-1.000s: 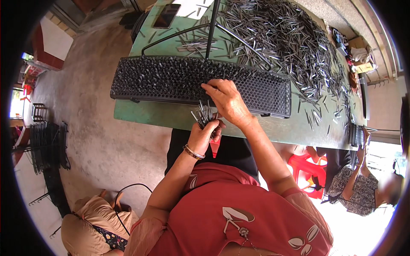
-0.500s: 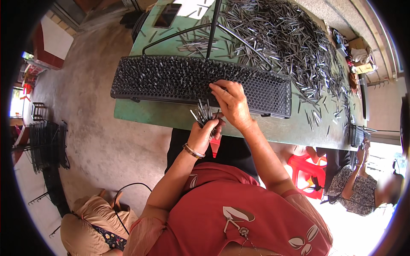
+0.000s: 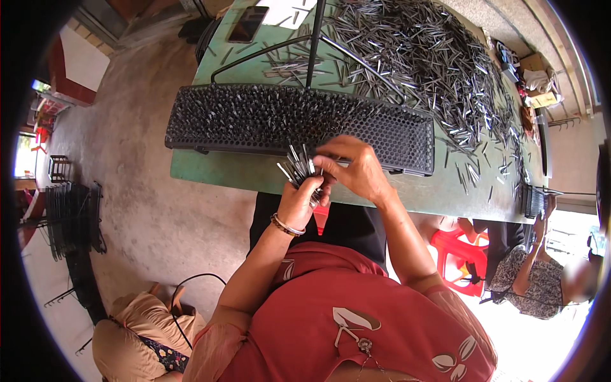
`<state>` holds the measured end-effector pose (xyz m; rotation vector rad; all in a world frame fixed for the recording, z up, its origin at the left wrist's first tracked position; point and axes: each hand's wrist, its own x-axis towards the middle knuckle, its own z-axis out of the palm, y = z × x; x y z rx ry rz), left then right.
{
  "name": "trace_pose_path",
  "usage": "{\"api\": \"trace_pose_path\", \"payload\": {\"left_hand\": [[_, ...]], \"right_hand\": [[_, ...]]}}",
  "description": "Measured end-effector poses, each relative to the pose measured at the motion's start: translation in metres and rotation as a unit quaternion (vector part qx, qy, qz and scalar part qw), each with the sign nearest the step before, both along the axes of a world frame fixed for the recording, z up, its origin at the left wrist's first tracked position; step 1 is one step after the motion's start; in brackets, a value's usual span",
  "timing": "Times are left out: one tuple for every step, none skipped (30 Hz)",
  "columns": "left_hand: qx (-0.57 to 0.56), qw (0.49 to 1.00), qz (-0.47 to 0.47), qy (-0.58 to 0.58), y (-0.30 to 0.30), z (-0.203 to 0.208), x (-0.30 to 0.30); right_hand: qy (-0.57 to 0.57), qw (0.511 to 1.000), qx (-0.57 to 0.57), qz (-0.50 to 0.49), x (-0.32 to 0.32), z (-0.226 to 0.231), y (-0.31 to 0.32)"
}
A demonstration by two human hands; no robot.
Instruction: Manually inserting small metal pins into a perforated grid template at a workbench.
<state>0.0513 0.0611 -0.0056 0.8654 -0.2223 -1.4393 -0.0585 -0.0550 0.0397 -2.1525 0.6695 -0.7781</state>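
Note:
My left hand (image 3: pixel 302 197) is closed around a fanned bundle of thin dark metal strips (image 3: pixel 296 167), their ends pointing up toward the rack. Bent over the bundle's right side is my right hand (image 3: pixel 356 169), thumb and fingers drawn together at the strips; what lies between its fingertips is hidden. Just beyond both hands is a long black perforated rack (image 3: pixel 401 141) on the table edge. Upright strips (image 3: pixel 235 114) crowd its left and middle holes, while many holes toward the right end show bare.
A large heap of loose strips (image 3: pixel 420 57) covers the far right of the green table (image 3: pixel 216 167). A black metal frame (image 3: pixel 313 54) rises behind the rack. A phone (image 3: pixel 248 24) lies far left. At right are a red stool (image 3: pixel 461 254) and another person (image 3: pixel 525 280).
My right hand has drawn back from the rack's holes to the bundle in my left hand. The left hand stays in nearly the same place, its strips tilted slightly differently.

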Motion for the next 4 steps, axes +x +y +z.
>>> {"api": "trace_pose_path", "payload": {"left_hand": [[0.0, 1.0, 0.0, 0.0, 0.0, -0.0003, 0.0006], [0.0, 1.0, -0.003, -0.003, 0.0002, -0.0004, 0.001], [0.001, 1.0, -0.006, -0.007, 0.0004, -0.0002, 0.0014], [0.001, 1.0, -0.006, -0.007, 0.0003, -0.0005, 0.0014]], "right_hand": [[0.024, 0.998, 0.034, 0.048, -0.0027, -0.0014, 0.0017], [0.037, 0.993, 0.111, 0.027, -0.0028, 0.0016, 0.0062], [0.037, 0.993, 0.111, 0.027, -0.0026, 0.0036, 0.006], [0.019, 0.985, 0.173, -0.008, -0.0025, 0.005, 0.0058]]}}
